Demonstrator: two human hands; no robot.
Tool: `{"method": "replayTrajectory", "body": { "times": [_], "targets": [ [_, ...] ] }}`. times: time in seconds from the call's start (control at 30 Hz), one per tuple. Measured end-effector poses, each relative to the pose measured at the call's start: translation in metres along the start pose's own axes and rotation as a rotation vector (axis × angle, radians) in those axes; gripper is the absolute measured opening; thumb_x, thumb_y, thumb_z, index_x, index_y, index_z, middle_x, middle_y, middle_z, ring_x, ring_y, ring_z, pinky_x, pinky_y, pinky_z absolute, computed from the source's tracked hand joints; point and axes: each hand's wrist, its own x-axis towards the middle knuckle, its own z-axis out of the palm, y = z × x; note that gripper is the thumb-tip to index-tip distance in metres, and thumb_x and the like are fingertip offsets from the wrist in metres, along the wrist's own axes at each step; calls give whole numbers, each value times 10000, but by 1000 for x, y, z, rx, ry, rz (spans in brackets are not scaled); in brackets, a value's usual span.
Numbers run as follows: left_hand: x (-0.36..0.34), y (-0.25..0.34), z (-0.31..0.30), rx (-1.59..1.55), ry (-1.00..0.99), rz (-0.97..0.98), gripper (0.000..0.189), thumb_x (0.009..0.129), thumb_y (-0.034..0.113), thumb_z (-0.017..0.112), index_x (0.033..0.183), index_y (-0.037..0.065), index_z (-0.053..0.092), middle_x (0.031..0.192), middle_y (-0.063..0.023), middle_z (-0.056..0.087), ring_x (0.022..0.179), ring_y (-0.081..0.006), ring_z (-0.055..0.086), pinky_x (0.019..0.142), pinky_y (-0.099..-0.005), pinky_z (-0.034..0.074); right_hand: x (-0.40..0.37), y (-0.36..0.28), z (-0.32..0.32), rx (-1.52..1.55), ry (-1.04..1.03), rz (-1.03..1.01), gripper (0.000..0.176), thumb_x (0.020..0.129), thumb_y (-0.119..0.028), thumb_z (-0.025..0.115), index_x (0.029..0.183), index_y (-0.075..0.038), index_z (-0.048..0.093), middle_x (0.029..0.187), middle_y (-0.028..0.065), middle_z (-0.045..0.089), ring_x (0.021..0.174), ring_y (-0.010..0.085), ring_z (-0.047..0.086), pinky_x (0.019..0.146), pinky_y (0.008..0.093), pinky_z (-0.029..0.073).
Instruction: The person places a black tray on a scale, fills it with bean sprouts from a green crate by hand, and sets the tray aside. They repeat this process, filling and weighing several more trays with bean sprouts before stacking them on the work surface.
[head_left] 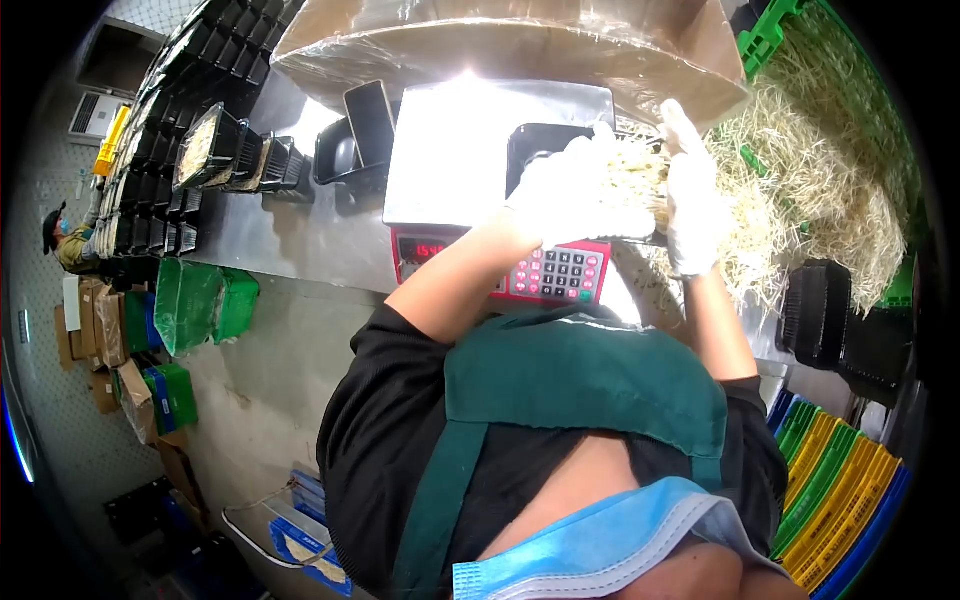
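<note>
Both my hands wear white gloves. My left hand [570, 185] is curled against a clump of bean sprouts [635, 172], above the right part of the scale. On the clump's right side, my right hand [692, 195] is held flat with its fingers straight, touching the sprouts. A black plastic tray [530, 140] sits on the scale's white platform [450, 150], partly covered by my left hand. The scale's red keypad panel [560, 272] faces me, its display partly hidden by my left forearm.
A large heap of bean sprouts [820, 170] lies to the right. Behind the scale stands a plastic-lined box [500, 50]. A phone [370, 122] leans in a black tray on the left. Stacked black trays [150, 190] and a co-worker [72, 240] are farther left. Coloured crates [835, 480] stand lower right.
</note>
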Motion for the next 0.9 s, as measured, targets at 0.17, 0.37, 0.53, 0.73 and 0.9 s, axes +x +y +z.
{"method": "replayTrajectory", "body": {
  "times": [0.17, 0.37, 0.53, 0.73, 0.9],
  "targets": [
    [-20, -55, 10, -583, 97, 363, 1111, 694, 586, 694, 1424, -56, 155, 1375, -284, 354, 1265, -431, 350, 1062, -459, 280, 30, -71, -15, -1013, -610, -527, 715, 823, -451, 604, 1363, -31, 397, 1364, 191, 425, 1229, 347, 426, 1046, 416, 315],
    [-21, -48, 16, -101, 676, 381, 598, 789, 232, 698, 1265, -19, 437, 1157, -184, 538, 1049, -304, 530, 919, -402, 423, 24, -22, 30, -544, -926, -105, 615, 833, -313, 579, 1332, -4, 396, 1229, 205, 512, 1075, 355, 526, 967, 445, 386],
    [-29, -78, 7, 80, 586, 396, 489, 790, 302, 688, 1153, 11, 540, 987, -176, 579, 930, -327, 543, 807, -417, 439, 36, -29, 64, -469, -999, 50, 545, 822, -323, 586, 1262, -26, 458, 1198, 183, 531, 1021, 319, 543, 923, 414, 407],
    [-47, -82, -3, 134, 542, 339, 652, 808, 450, 615, 1236, -32, 512, 1093, -175, 597, 938, -302, 559, 812, -400, 435, 92, -28, 45, -284, -813, 344, 478, 863, -319, 606, 1283, -106, 521, 1237, 118, 568, 1157, 252, 514, 1017, 363, 371],
    [-41, -77, -6, 256, 422, 240, 717, 774, 388, 645, 1291, -61, 434, 1149, -227, 556, 1008, -359, 540, 915, -415, 408, 57, 63, 1, -701, -800, 124, 407, 973, -298, 384, 1337, -133, 465, 1275, 124, 547, 1190, 261, 499, 1007, 335, 384]
  ]
}}
